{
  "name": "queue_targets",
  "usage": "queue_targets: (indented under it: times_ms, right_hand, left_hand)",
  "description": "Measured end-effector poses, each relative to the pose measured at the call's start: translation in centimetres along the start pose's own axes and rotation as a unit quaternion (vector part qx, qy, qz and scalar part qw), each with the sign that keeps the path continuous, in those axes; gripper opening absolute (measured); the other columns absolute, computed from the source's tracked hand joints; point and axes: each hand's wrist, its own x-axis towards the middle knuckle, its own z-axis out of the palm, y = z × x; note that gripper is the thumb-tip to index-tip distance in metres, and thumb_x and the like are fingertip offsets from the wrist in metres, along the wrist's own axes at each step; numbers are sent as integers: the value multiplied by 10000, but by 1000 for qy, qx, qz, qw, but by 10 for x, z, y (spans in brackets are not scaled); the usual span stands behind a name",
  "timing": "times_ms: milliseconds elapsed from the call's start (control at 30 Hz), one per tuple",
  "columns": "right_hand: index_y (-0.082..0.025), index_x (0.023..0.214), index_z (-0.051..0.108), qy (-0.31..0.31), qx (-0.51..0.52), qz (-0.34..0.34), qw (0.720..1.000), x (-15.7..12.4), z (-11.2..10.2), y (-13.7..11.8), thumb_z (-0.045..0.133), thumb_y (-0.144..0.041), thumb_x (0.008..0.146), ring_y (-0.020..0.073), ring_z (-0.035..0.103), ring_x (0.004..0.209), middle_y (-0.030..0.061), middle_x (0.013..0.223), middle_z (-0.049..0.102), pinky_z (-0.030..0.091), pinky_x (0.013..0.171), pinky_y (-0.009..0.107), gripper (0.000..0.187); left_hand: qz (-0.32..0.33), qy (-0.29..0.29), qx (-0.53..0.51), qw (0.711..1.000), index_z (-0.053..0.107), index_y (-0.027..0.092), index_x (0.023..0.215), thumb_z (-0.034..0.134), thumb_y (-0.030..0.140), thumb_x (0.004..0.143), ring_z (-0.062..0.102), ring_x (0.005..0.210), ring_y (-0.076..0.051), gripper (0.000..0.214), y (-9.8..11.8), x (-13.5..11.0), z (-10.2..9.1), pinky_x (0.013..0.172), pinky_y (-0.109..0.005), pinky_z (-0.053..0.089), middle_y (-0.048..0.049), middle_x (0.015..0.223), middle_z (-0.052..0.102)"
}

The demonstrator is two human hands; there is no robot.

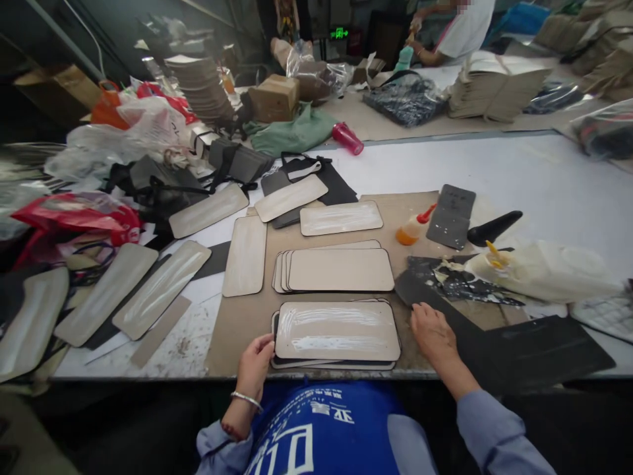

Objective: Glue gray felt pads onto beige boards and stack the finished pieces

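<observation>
My left hand (255, 364) pinches the left edge of a beige rounded panel (339, 330). White, brush-like streaks of what looks like glue cross that panel, which tops a small stack at the table's front edge. On the right, my right hand (435, 333) has its fingers bent over the edge of a dark grey strip (448, 300); its thumb is hidden. Just beyond the front stack lies a fanned pile of plain beige panels (341, 269). One streaked panel (342, 218) lies behind that pile, and another panel (244, 256) stands lengthwise to its left.
Several streaked panels (162, 290) lie at left beside a red plastic bag (82, 221). At right are an orange-filled bottle (407, 235), a black-handled tool (494, 229), a whitish plastic jug (548, 265) and a dark sheet (548, 353). Another person (462, 33) is across the table.
</observation>
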Motion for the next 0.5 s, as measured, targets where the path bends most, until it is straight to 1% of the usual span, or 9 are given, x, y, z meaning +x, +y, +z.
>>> queue_targets:
  times_ms: [67, 133, 200, 233, 300, 400, 433, 467, 500]
  right_hand:
    - [-117, 873, 600, 33, -12, -6, 999, -1, -6, 6, 376, -178, 853, 191, 554, 755, 114, 849, 639, 417, 694, 288, 233]
    - [-95, 882, 598, 81, -26, 14, 996, -2, -22, 10, 368, -193, 859, 198, 566, 739, 114, 800, 643, 424, 677, 286, 251]
    - [-75, 943, 591, 133, -23, 22, 991, -2, -47, 3, 379, -197, 857, 209, 581, 776, 125, 838, 651, 435, 700, 293, 259]
    - [-75, 983, 584, 152, -9, 11, 988, -3, -62, -5, 390, -197, 856, 212, 586, 811, 126, 878, 654, 440, 728, 298, 263]
    - [-98, 1043, 574, 168, 39, -49, 984, -7, -94, -33, 414, -200, 855, 210, 586, 888, 114, 961, 652, 441, 799, 310, 266]
    - [-121, 1062, 579, 151, 124, -178, 964, -17, -132, -96, 432, -181, 855, 202, 575, 945, 97, 995, 653, 431, 872, 333, 261]
    - [-117, 1036, 592, 154, 148, -210, 954, -20, -139, -118, 435, -161, 849, 199, 581, 925, 93, 964, 661, 439, 861, 332, 248]
    - [-113, 1006, 605, 160, 169, -236, 944, -22, -144, -138, 439, -147, 842, 197, 588, 899, 90, 932, 667, 451, 842, 328, 235]
    - [-111, 979, 614, 163, 184, -249, 937, -24, -147, -154, 439, -130, 835, 196, 592, 875, 87, 903, 671, 463, 822, 326, 227]
  left_hand:
    - [9, 0, -6, 1000, 634, 121, 732, 741, 306, 435, 575, 692, -156, 365, 2, -5, -4, 705, -300, 450, -36, 697, 651]
    - [5, -19, -12, 1000, 632, 119, 750, 766, 320, 453, 583, 717, -160, 383, 8, -15, -6, 734, -302, 454, -35, 699, 641]
    - [-34, -78, -35, 996, 625, 119, 808, 771, 338, 507, 592, 743, -161, 400, 20, -29, -3, 750, -305, 462, -49, 753, 640]
    - [-62, -123, -56, 989, 618, 122, 856, 764, 348, 545, 599, 782, -169, 411, 28, -37, 0, 768, -313, 467, -68, 820, 643]
    - [-116, -232, -115, 959, 586, 151, 994, 737, 381, 612, 595, 919, -206, 471, 49, -53, 9, 818, -350, 475, -113, 1027, 614]
    - [-146, -389, -193, 889, 493, 240, 1173, 681, 468, 660, 550, 1050, -268, 591, 80, -74, 26, 820, -427, 494, -116, 1231, 513]
    - [-147, -422, -195, 873, 483, 244, 1183, 668, 468, 674, 557, 1038, -275, 586, 88, -78, 30, 800, -436, 504, -116, 1223, 520]
    - [-145, -434, -183, 870, 496, 225, 1163, 669, 445, 681, 577, 1001, -272, 557, 95, -81, 34, 777, -430, 516, -119, 1179, 551]
    - [-140, -428, -160, 878, 520, 190, 1120, 678, 402, 681, 600, 948, -263, 512, 99, -83, 36, 752, -415, 527, -123, 1109, 591]
